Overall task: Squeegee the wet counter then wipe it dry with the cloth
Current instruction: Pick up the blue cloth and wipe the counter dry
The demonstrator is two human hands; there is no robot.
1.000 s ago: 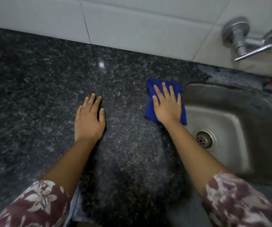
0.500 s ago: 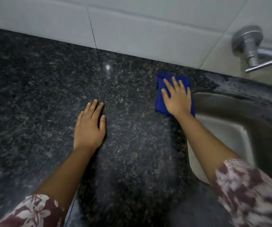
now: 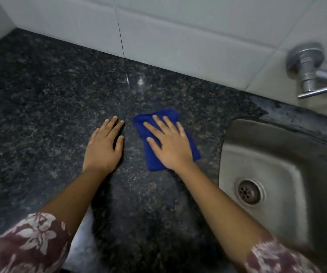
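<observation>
A folded blue cloth [image 3: 153, 160] lies flat on the dark speckled granite counter [image 3: 40, 107]. My right hand [image 3: 168, 142] presses down on the cloth with fingers spread, covering most of it. My left hand [image 3: 103, 146] rests palm down on the bare counter just left of the cloth, fingers together, holding nothing. No squeegee is in view.
A steel sink [image 3: 288, 174] with a round drain [image 3: 250, 192] is sunk into the counter at the right. A chrome tap [image 3: 308, 71] sticks out of the white tiled wall [image 3: 178, 36] above it. The counter meets a side wall at the far left.
My right hand has slid the cloth left and toward me, away from the sink edge, ending close beside my left hand. The left hand has stayed flat on the counter.
</observation>
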